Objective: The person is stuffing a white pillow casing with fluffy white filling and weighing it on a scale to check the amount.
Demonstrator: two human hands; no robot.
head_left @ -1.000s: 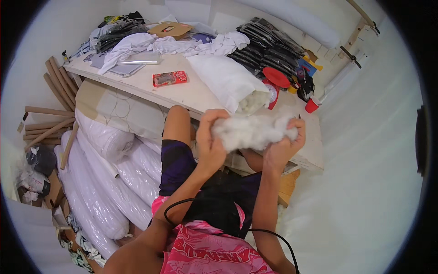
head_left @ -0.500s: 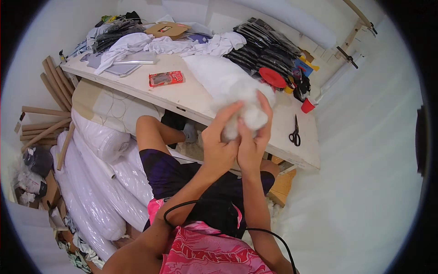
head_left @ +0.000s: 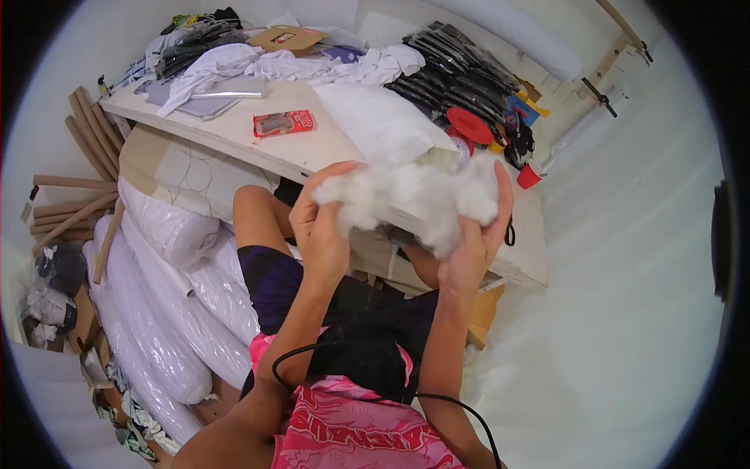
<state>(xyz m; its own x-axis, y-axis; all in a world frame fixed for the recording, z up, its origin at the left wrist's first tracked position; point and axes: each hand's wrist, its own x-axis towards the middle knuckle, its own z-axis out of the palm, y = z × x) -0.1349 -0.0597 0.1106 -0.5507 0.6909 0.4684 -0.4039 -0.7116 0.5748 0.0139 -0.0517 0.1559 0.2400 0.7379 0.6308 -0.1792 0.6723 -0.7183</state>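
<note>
A loose tuft of white fibre stuffing (head_left: 414, 195) stretches between my two hands, thin and ragged in the middle. My left hand (head_left: 321, 227) pinches its left end, thumb against curled fingers. At the other end my right hand (head_left: 478, 242) grips the stuffing in the same way. Both hands are raised over my lap, in front of the table's near edge. Just beyond them lies a white fabric pillow case (head_left: 379, 121), puffed up, its near end partly behind the stuffing.
The white table (head_left: 211, 137) carries a red packet (head_left: 283, 123), a stack of black plastic-wrapped packages (head_left: 449, 82), a red dish (head_left: 469, 125) and a red cup (head_left: 530, 174). Scissors are mostly hidden behind my right hand. Plastic-wrapped rolls (head_left: 168, 336) and cardboard tubes (head_left: 98, 141) are at left.
My hands were close together around a compact wad of stuffing. They have moved apart, left and right, and the stuffing is now pulled out wide between them.
</note>
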